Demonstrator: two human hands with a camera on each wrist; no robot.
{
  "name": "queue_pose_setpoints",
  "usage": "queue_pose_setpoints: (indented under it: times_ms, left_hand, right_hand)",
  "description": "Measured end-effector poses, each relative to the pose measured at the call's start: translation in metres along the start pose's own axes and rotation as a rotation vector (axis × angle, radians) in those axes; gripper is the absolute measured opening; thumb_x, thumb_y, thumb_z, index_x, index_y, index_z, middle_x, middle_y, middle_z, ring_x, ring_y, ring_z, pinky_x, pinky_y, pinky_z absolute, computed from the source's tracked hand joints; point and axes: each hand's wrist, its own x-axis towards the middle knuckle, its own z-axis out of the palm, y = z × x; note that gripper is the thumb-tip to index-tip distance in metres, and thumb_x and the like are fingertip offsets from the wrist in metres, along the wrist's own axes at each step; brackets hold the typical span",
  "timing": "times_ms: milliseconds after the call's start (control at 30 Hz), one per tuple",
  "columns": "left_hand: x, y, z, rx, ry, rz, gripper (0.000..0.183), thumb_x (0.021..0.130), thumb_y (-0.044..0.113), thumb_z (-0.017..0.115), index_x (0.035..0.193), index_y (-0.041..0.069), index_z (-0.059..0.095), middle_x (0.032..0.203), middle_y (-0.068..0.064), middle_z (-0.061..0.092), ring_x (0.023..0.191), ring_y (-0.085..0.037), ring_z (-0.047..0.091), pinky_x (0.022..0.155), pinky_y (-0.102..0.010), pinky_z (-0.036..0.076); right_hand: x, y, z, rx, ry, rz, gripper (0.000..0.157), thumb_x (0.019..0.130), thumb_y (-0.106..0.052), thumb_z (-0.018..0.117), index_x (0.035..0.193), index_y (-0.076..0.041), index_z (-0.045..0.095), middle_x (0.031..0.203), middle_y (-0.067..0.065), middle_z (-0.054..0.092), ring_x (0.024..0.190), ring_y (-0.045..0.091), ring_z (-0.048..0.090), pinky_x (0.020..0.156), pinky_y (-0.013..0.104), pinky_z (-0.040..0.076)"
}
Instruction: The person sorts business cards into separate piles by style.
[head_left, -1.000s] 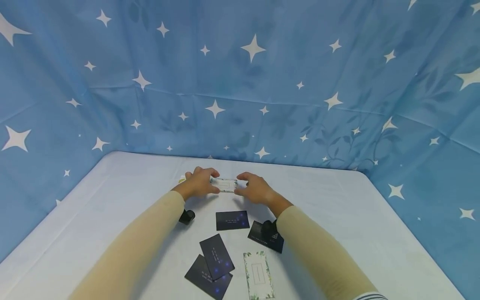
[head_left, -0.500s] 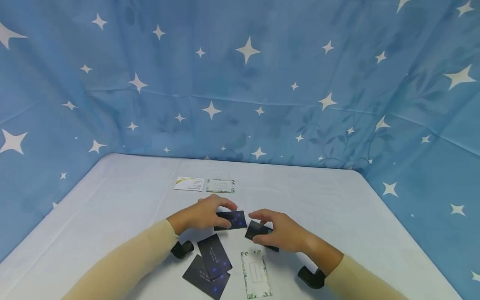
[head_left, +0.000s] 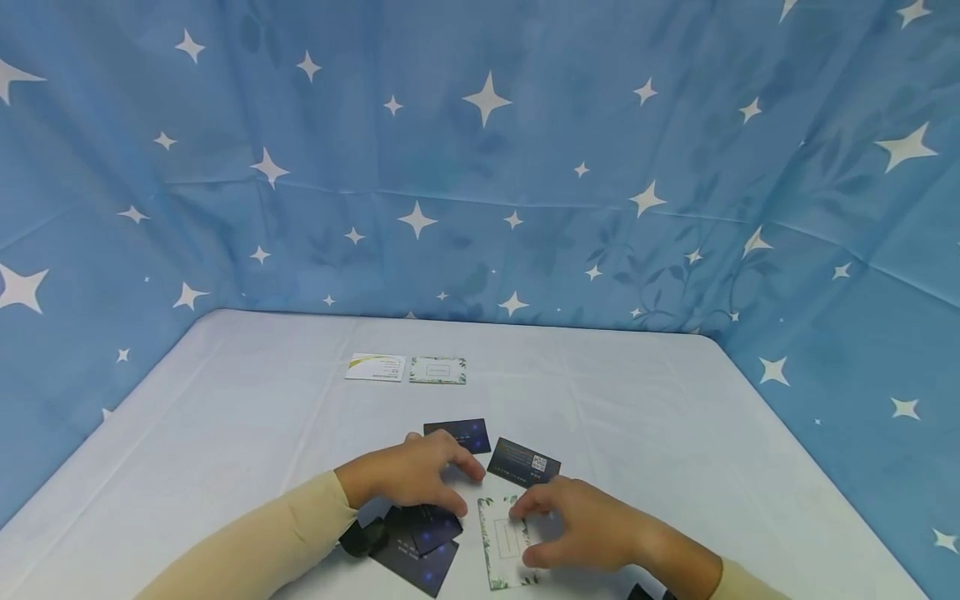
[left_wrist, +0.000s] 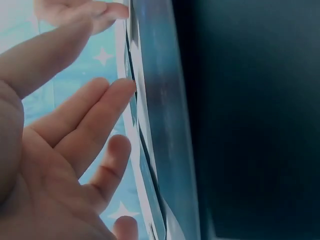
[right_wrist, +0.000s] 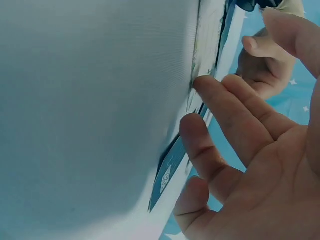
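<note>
My right hand (head_left: 592,521) reaches over the right edge of a white card with a leafy border (head_left: 497,554), thumb and fingers spread apart. In the right wrist view its fingertips (right_wrist: 205,84) are right at that card's edge. My left hand (head_left: 412,475), fingers loosely bent and holding nothing, hovers left of the card and partly covers two overlapping dark cards (head_left: 420,571). Beyond the left hand lies a dark card with blue specks (head_left: 474,435), partly hidden by it. Just behind the right fingers is a dark card with a QR code (head_left: 517,461).
Farther back, a white card with a yellow curve (head_left: 375,367) and a second leaf-bordered card (head_left: 438,371) lie side by side on the white tablecloth (head_left: 637,400). A blue starry curtain (head_left: 450,167) hangs behind the table.
Both hands have come back toward the front from the far leaf-bordered card, which now lies beside the yellow-curved card. They passed over the dark cards to the near leafy card.
</note>
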Motion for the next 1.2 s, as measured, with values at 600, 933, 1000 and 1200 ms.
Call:
queue_pose_setpoints:
  times_ms: [600,933,1000,1200]
  left_hand:
    - [-0.005,0.011,0.005,0.048,-0.091,0.133,0.029,0.07,0.039,0.073,0.097,0.032,0.066,0.091,0.029,0.056,0.089,0.007,0.047,0.074,-0.033,0.028]
    - [-0.004,0.026,0.02,0.157,0.018,0.03,0.057,0.063,0.042,0.077,0.116,0.032,0.057,0.108,0.021,0.051,0.096,-0.005,0.038,0.072,-0.036,0.023]
    - [-0.004,0.026,0.023,0.195,0.014,0.044,0.057,0.062,0.041,0.078,0.114,0.032,0.057,0.106,0.022,0.051,0.094,-0.004,0.037,0.071,-0.036,0.021]
    - [-0.004,0.027,0.027,0.254,0.057,0.076,0.055,0.063,0.038,0.078,0.113,0.028,0.057,0.108,0.021,0.052,0.098,-0.006,0.038,0.071,-0.038,0.021]
  right_hand:
    - [0.012,0.001,0.003,0.01,-0.001,-0.016,0.05,0.072,-0.051,0.066,0.117,-0.031,0.055,0.109,-0.02,0.053,0.099,0.006,0.042,0.082,0.036,0.038]
    - [-0.008,0.006,0.009,-0.197,0.187,0.157,0.061,0.056,-0.062,0.07,0.106,-0.029,0.059,0.098,-0.01,0.056,0.089,0.017,0.044,0.072,0.039,0.035]
    - [-0.009,0.006,0.012,-0.227,0.207,0.138,0.062,0.055,-0.063,0.069,0.105,-0.028,0.06,0.098,-0.011,0.058,0.09,0.016,0.045,0.073,0.038,0.034]
    - [-0.011,0.005,0.014,-0.264,0.221,0.092,0.057,0.06,-0.056,0.071,0.106,-0.024,0.059,0.099,-0.01,0.058,0.092,0.013,0.045,0.074,0.037,0.032]
